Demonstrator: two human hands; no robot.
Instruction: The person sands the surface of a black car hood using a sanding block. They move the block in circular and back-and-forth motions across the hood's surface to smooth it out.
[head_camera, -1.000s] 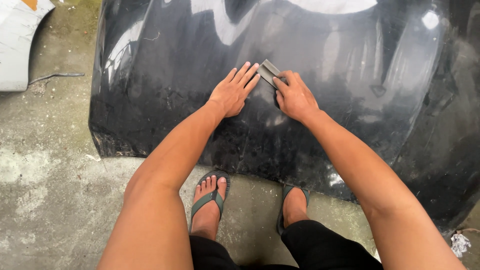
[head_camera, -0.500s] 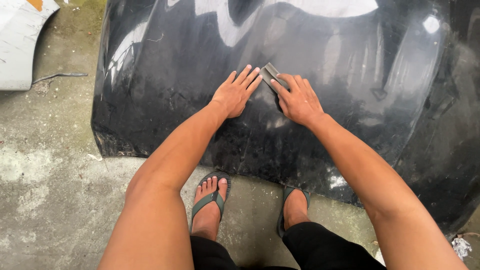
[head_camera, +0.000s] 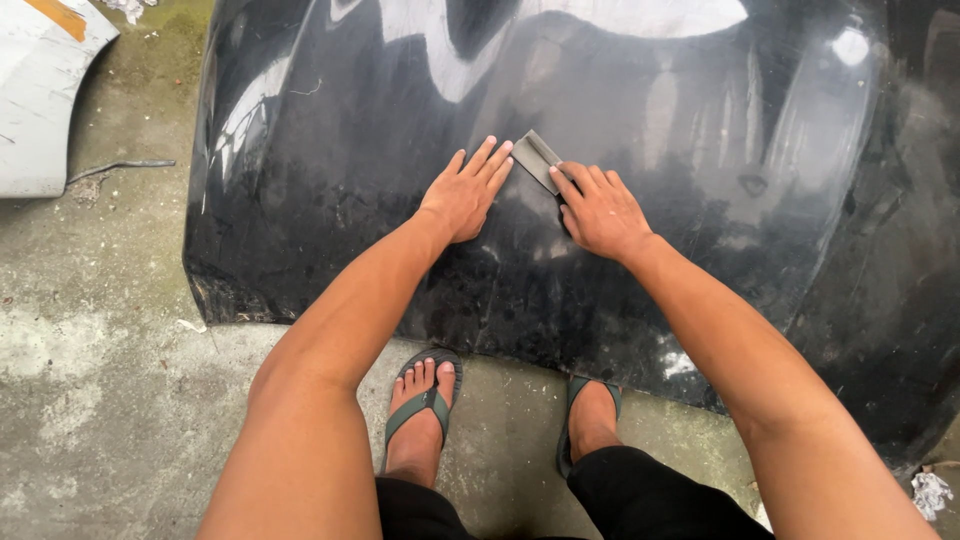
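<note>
Hands (head_camera: 467, 195) on black panel (head_camera: 700, 150)

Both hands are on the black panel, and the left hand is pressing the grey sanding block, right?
Not quite. In the head view the right hand presses the grey sanding block; the left hand lies flat on the black panel beside it.

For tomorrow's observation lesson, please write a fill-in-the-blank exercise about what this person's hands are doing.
1. The left hand lies flat on the glossy ____ car panel.
2. The right hand presses a small grey rectangular ____.
3. Both feet wear green ____.
4. The panel rests on a ____ floor.

Missing words: black; sanding block; flip-flops; concrete
</note>
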